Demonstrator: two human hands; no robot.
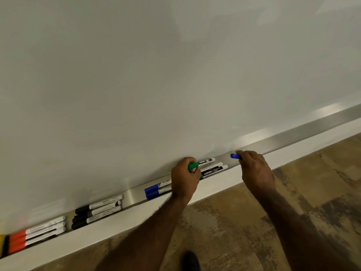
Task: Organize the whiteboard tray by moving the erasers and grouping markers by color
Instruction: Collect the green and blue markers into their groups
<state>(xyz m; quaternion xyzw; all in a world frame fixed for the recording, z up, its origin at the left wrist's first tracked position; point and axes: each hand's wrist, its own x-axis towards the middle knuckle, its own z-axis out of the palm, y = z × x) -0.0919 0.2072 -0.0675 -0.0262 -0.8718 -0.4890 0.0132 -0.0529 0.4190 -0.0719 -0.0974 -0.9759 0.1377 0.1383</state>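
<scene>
A metal whiteboard tray (283, 139) runs from lower left to upper right. My left hand (184, 178) grips a green marker (203, 162) by its cap, just above two more white-barrelled markers (214, 170). My right hand (254, 168) holds a blue marker (235, 156) over the tray, only its cap showing. Two blue markers (156, 189) lie left of my left hand. Further left lie black markers (97, 210), then red markers (37, 234). A yellow and black object (3, 245) sits at the tray's far left edge.
The blank whiteboard (156, 75) fills the upper part of the view. A white ledge (214, 184) fronts the tray. Below it is a mottled brown floor (234, 222), with a dark shoe (190, 260) at the bottom.
</scene>
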